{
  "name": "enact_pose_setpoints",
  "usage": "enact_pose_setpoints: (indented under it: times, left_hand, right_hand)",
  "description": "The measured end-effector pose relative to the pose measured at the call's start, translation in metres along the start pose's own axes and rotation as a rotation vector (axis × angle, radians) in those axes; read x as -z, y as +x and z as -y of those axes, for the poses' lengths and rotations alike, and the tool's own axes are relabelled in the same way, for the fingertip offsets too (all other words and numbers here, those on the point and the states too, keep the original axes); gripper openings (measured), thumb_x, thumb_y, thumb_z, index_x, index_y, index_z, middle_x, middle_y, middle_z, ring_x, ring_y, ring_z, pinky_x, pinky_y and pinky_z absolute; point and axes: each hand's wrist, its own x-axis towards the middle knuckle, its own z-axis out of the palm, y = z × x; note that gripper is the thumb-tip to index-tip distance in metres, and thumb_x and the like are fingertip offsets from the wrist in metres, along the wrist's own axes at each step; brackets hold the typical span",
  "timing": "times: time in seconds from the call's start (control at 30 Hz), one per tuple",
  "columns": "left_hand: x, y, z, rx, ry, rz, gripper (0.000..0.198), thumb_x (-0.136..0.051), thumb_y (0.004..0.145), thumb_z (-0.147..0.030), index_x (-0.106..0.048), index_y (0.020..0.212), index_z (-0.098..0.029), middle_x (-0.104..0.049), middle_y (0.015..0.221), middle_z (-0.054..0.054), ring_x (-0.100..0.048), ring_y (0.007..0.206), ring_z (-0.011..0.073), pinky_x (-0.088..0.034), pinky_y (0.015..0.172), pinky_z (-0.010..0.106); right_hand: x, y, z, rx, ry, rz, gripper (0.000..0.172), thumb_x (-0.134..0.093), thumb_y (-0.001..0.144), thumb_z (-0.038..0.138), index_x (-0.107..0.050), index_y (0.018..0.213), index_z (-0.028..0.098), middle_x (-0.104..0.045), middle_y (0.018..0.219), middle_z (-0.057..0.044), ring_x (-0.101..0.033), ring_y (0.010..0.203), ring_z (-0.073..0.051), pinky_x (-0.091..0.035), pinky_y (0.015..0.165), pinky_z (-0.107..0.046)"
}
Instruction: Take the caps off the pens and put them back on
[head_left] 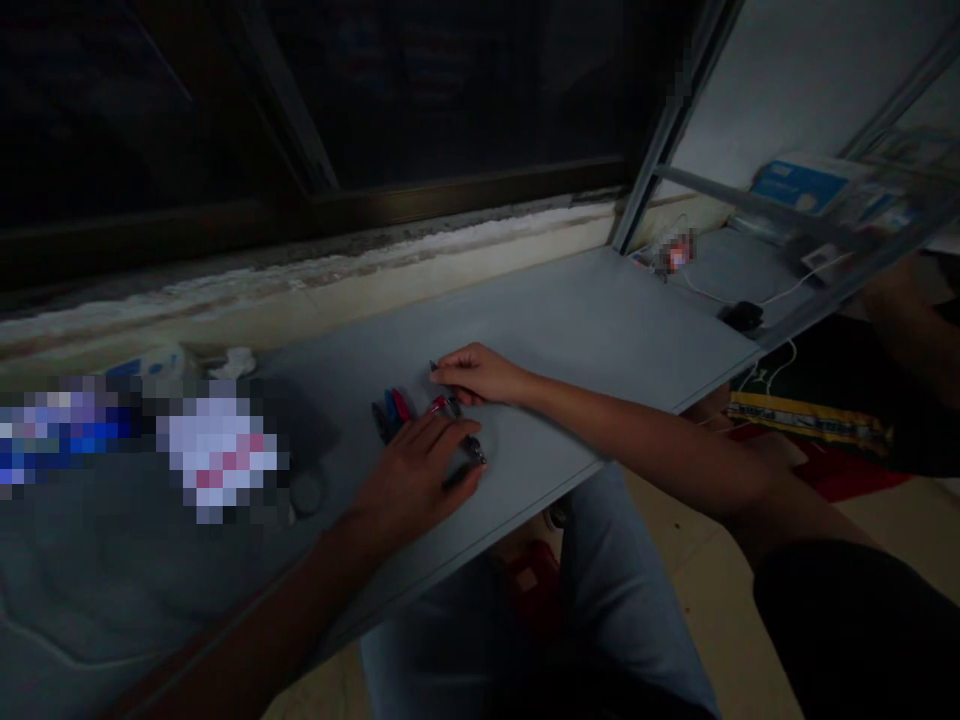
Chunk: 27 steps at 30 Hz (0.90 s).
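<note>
My left hand [420,465] lies low over the grey table, fingers stretched and the thumb apart. Beneath and beside its fingers are pens: one dark with a shiny end [476,450] shows between thumb and index finger, and a pinkish-red end [438,404] pokes out ahead of the fingertips. Just left of the fingers, a red pen [400,404], a blue pen [391,408] and a dark pen [379,418] lie side by side. My right hand [484,375] is closed in a pinch around a slim dark pen [433,367], mostly hidden by the fingers.
The table [555,310] runs below a dark window. To the left are a blurred white package [217,455], a roll [161,368] and crumpled tissue [234,362]. A metal post [637,215] stands at the right, beyond it a blue-white box [799,185], cables and another person's arm [911,310].
</note>
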Motion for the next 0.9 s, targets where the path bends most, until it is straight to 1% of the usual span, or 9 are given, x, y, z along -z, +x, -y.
enact_pose_setpoints:
  times: [0.1,0.2,0.27,0.33,0.43,0.57,0.7,0.8,0.9]
  left_hand:
    - [0.002,0.001,-0.001,-0.001,-0.006,-0.026,0.023,-0.064,0.094,-0.023,-0.062,0.117,-0.018,-0.073,0.1,0.008,-0.069,0.098,0.0273,-0.056,0.092,0.044]
    - [0.005,-0.001,-0.004,-0.025,-0.036,-0.012,0.015,-0.058,0.096,-0.016,-0.062,0.11,-0.018,-0.072,0.093,0.006,-0.068,0.089,0.023,-0.056,0.088,0.04]
    - [0.007,-0.003,-0.007,-0.045,-0.045,0.026,0.015,-0.06,0.097,-0.019,-0.062,0.112,-0.018,-0.072,0.092,0.005,-0.068,0.089,0.0235,-0.056,0.087,0.041]
    - [0.01,-0.004,-0.008,-0.024,-0.053,0.042,0.028,-0.063,0.098,-0.027,-0.061,0.125,-0.018,-0.073,0.104,0.009,-0.067,0.097,0.026,-0.055,0.091,0.044]
    - [0.013,-0.005,-0.004,0.145,-0.013,-0.031,0.049,-0.067,0.096,-0.037,-0.056,0.14,-0.02,-0.067,0.131,0.018,-0.061,0.12,0.0354,-0.053,0.097,0.052]
    - [0.013,-0.003,0.003,0.289,0.004,0.062,0.034,-0.061,0.098,-0.029,-0.064,0.131,-0.021,-0.063,0.141,0.018,-0.06,0.124,0.0374,-0.054,0.098,0.057]
    - [0.011,-0.004,-0.001,0.213,-0.073,0.109,0.034,-0.059,0.099,-0.027,-0.064,0.132,-0.018,-0.07,0.13,0.017,-0.066,0.111,0.0313,-0.059,0.093,0.05]
    - [0.012,-0.002,-0.007,0.125,-0.154,0.158,0.031,-0.056,0.103,-0.026,-0.064,0.132,-0.017,-0.073,0.127,0.012,-0.066,0.114,0.0273,-0.059,0.098,0.045]
    - [0.014,0.001,-0.009,0.077,-0.21,0.171,0.027,-0.056,0.103,-0.023,-0.064,0.129,-0.018,-0.075,0.125,0.009,-0.066,0.117,0.0251,-0.055,0.103,0.044]
  right_hand:
    - [0.0,0.008,0.0,-0.005,-0.06,0.086,0.044,-0.066,0.096,0.043,-0.051,0.063,0.018,-0.052,0.047,0.008,-0.042,0.038,-0.005,-0.032,0.041,-0.019]
    - [-0.001,0.007,-0.004,0.05,-0.055,0.069,0.047,-0.06,0.098,0.048,-0.048,0.063,0.02,-0.05,0.047,0.008,-0.04,0.04,-0.005,-0.033,0.044,-0.02]
    - [0.001,0.001,-0.005,0.089,-0.071,0.096,0.045,-0.061,0.097,0.046,-0.047,0.063,0.02,-0.052,0.049,0.006,-0.042,0.044,-0.006,-0.035,0.048,-0.021]
    - [0.006,-0.005,-0.002,0.102,-0.076,0.105,0.043,-0.059,0.097,0.043,-0.047,0.062,0.021,-0.051,0.049,0.005,-0.042,0.046,-0.007,-0.035,0.049,-0.022]
    - [0.018,-0.012,0.006,0.041,-0.093,-0.027,0.045,-0.057,0.095,0.041,-0.041,0.058,0.023,-0.045,0.047,0.005,-0.037,0.046,-0.008,-0.031,0.048,-0.024]
    - [0.028,-0.015,0.013,-0.032,-0.185,-0.154,0.044,-0.055,0.095,0.041,-0.036,0.059,0.023,-0.038,0.05,0.005,-0.033,0.048,-0.009,-0.027,0.048,-0.026]
    - [0.025,-0.018,0.014,-0.005,-0.281,-0.17,0.043,-0.057,0.093,0.039,-0.034,0.06,0.023,-0.03,0.056,0.005,-0.028,0.052,-0.01,-0.025,0.05,-0.026]
    - [0.023,-0.018,0.011,-0.008,-0.35,-0.178,0.042,-0.055,0.094,0.038,-0.037,0.059,0.022,-0.034,0.054,0.005,-0.032,0.052,-0.01,-0.027,0.052,-0.027]
    - [0.032,-0.011,0.002,-0.003,-0.477,-0.207,0.04,-0.056,0.093,0.036,-0.044,0.058,0.021,-0.04,0.052,0.004,-0.037,0.051,-0.01,-0.028,0.055,-0.028]
